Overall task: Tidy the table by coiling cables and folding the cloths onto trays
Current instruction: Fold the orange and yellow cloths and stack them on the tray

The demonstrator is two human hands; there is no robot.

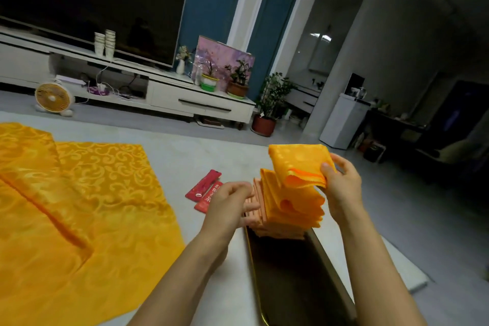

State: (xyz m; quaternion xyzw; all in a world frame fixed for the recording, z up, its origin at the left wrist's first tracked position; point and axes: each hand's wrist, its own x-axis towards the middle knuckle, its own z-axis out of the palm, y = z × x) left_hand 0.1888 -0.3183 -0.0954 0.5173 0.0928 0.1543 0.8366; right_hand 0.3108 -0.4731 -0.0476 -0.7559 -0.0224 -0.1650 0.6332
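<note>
Both of my hands are up by the pile of folded cloths [285,212]. My right hand [341,188] pinches one folded yellow cloth [299,164], with my thumb on the near side and my fingers behind it. That cloth tips up over the top of the pile, and I cannot tell if its low edge touches the pile. My left hand [227,206] holds nothing. Its fingers are a little bent, and the tips touch the left side of the pile. The pile has yellow cloths on top and pinkish orange ones lower down. It sits on the far end of a long dark tray [291,286] with a gold rim. The near part of the tray is bare. The tray lies on a white table [164,156]. Two red packets [203,186] lie on the table just left of the pile, close to my left hand. Farther left, a big yellow cloth [92,193] with a swirly pattern is spread flat, and it has a long crease across it. Another yellow cloth [21,145] peeks out at the far left edge. Past the table I see a big dark TV [87,10] on a white TV stand [185,98], two stacks of white cups [105,43], a small round fan [53,98] on the floor, and some potted plants [238,77].
</note>
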